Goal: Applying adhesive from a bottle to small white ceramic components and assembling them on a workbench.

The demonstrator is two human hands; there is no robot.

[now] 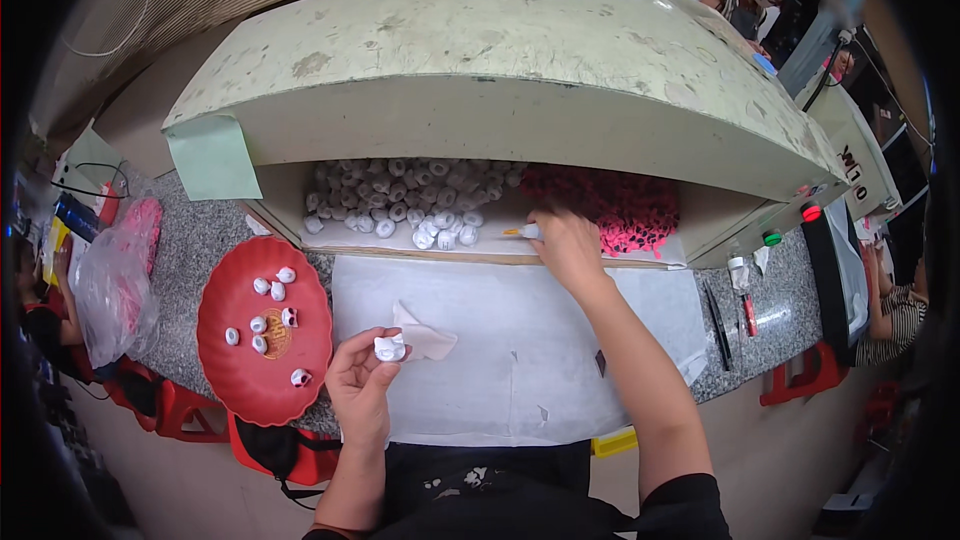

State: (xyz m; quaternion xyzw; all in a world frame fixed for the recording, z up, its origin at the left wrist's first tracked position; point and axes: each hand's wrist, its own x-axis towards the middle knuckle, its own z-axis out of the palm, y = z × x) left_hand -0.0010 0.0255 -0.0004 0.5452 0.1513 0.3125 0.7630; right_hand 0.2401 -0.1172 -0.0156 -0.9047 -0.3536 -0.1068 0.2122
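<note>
Red plate (240, 380) at near left on the granite counter (190, 240): seven small white pieces lie loose in it. Left hand (360, 385), palm up over the white paper sheet (520, 360), pinches one small white piece (389, 347) between thumb and fingers; a crumpled white scrap (428, 338) lies just beside it. Right hand (568, 245), arm extended, grips a thin tool with an orange tip (521, 232) at the shelf edge. Open shelf (280, 190) beyond: heap of white pieces (405, 195) left, pink-and-black heap (610, 202) right. Tool's shaft is hidden in the fist; pink items are too small to identify.
</note>
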